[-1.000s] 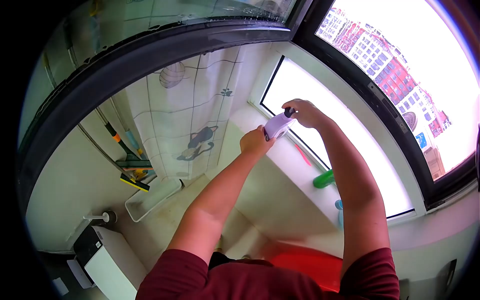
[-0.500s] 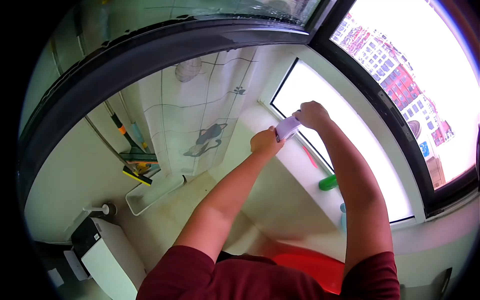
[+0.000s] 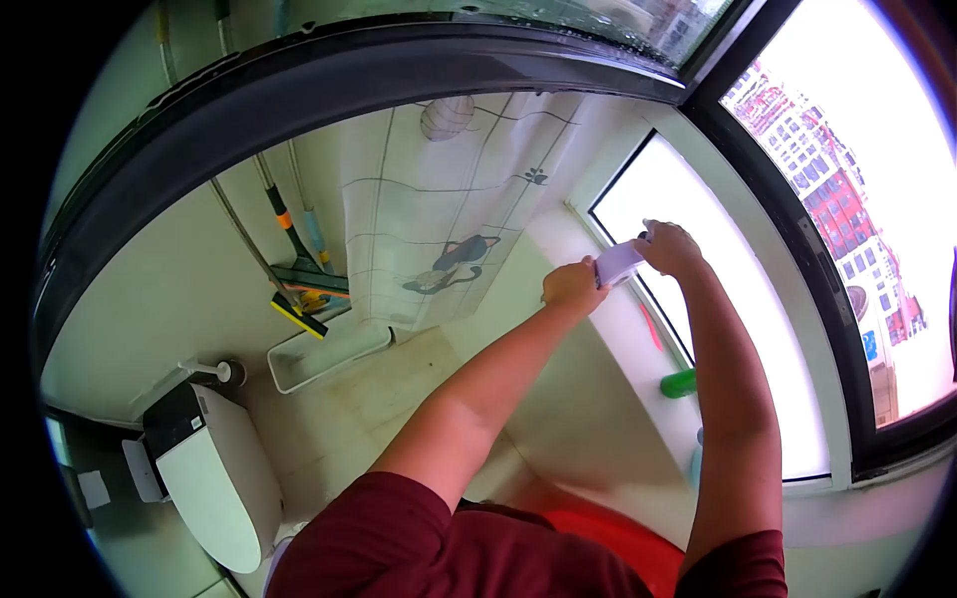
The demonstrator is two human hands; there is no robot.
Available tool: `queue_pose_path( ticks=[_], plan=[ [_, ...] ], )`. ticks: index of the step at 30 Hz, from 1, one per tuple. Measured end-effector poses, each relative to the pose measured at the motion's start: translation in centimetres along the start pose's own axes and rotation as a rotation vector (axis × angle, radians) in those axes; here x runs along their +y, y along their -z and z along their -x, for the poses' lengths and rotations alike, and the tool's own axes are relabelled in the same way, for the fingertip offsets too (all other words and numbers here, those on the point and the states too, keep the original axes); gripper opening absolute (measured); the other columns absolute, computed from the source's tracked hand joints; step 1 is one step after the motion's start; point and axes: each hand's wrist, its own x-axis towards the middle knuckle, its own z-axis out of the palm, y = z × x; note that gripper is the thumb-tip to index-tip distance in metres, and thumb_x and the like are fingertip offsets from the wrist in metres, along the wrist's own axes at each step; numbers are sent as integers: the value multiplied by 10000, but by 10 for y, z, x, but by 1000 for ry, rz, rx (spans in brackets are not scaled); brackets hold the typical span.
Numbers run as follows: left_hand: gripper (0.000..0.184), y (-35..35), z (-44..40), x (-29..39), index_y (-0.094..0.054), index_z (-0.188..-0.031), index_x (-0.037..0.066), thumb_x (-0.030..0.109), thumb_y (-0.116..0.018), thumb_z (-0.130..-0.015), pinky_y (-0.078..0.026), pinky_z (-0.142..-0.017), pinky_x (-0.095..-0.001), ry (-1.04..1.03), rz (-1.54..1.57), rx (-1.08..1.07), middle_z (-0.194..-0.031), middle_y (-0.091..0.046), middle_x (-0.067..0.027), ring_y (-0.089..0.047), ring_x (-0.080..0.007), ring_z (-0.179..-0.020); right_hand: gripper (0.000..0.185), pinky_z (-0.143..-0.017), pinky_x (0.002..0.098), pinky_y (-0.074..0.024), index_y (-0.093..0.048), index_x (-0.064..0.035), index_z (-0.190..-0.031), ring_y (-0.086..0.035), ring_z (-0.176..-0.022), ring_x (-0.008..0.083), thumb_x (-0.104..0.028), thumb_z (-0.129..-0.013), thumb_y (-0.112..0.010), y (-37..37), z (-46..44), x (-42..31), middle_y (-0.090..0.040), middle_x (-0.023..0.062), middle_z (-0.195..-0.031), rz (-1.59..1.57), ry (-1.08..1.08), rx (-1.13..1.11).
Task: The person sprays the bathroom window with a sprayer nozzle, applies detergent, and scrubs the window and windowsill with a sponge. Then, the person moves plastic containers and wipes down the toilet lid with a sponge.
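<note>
Between my hands, over the window ledge [image 3: 618, 339], is a light purple bottle [image 3: 618, 262] with a dark top. My left hand [image 3: 575, 287] grips its left end, fingers wrapped round it. At the dark top end, my right hand [image 3: 670, 247] has its fingers closed on the bottle. Below them on the ledge lie a thin red object [image 3: 651, 327] and a green bottle [image 3: 679, 384]. A light blue item [image 3: 697, 458], partly behind my right forearm, stands further along.
A dark window frame [image 3: 399, 70] arches overhead. Left are a patterned curtain [image 3: 439, 219], mops [image 3: 299, 314], a white bin [image 3: 329, 356] and a white toilet [image 3: 214, 488]. A red tub [image 3: 618, 533] is near my body. The open window [image 3: 817, 239] shows buildings.
The view has turned, and the room's contents sit further right or lower in it. The purple bottle, held in both hands, has tilted closer to level.
</note>
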Motion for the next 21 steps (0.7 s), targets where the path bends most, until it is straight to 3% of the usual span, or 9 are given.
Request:
queue_pose_path(
  ticks=[2,8,11,13,15,16,18,20,21],
  plan=[
    [475,0,2,-3,-525,-1003,69,461,-624,-753,-512,-622,-397,5,4,1,-808,-655,-93,-647,-271,-748,459,-813,381,-489,-666,-32,-937,-624,-918,289,-455,-842,-516,0,-1,-1,-655,169,-953,95,60,14],
    [579,10,6,-4,-507,-1073,58,496,-658,-726,-501,-693,-394,-7,110,-100,-875,-643,-117,-628,-303,-829,494,-821,373,-486,-626,-31,-1019,-607,-966,279,-479,-836,-524,24,13,-24,-632,168,-1022,90,-139,-214],
    [633,7,11,-32,-485,-1122,49,451,-718,-692,-482,-765,-383,-240,278,21,-973,-599,-175,-589,-328,-903,541,-826,373,-483,-592,-32,-1070,-600,-980,290,-510,-823,-534,-4,10,-6,-601,162,-1075,66,-89,-7],
    [649,-9,-1,-78,-467,-1149,42,361,-761,-666,-456,-817,-374,-325,394,69,-1026,-542,-204,-553,-335,-931,613,-889,386,-446,-507,-57,-1168,-549,-1074,296,-522,-779,-599,-3,19,-10,-512,160,-1200,-23,-93,-68],
    [562,-14,-5,-117,-458,-1148,30,253,-726,-708,-432,-823,-383,-280,316,232,-1018,-514,-187,-519,-306,-941,529,-908,389,-430,-496,-83,-1174,-550,-1047,296,-426,-798,-639,-18,19,7,-540,145,-1142,-279,84,15],
    [513,-5,-9,-122,-472,-1136,35,218,-706,-718,-425,-824,-392,-297,332,221,-1020,-507,-176,-504,-306,-956,559,-934,388,-417,-488,-105,-1169,-526,-1070,301,-312,-717,-744,-13,20,8,-526,127,-1168,-424,86,-85],
    [420,20,-21,-118,-502,-1110,43,148,-667,-738,-410,-826,-411,-319,367,202,-1023,-492,-155,-475,-305,-986,624,-949,389,-409,-490,-108,-1164,-511,-1086,300,-239,-636,-796,-9,26,15,-512,119,-1187,-420,230,-97],
    [335,33,-40,-100,-546,-1068,68,120,-644,-752,-415,-796,-409,-522,66,308,-1010,-492,-142,-477,-301,-957,805,-995,388,-386,-494,-111,-1180,-460,-1167,311,-100,-462,-859,-3,30,17,-416,122,-1320,-485,244,-180],
    [296,37,-51,-91,-568,-1046,81,107,-632,-758,-417,-781,-409,-623,-82,360,-1004,-492,-135,-479,-298,-942,831,-1006,390,-379,-491,-107,-1194,-445,-1186,317,-93,-451,-862,1,34,15,-373,122,-1355,-440,236,-192]
  ],
)
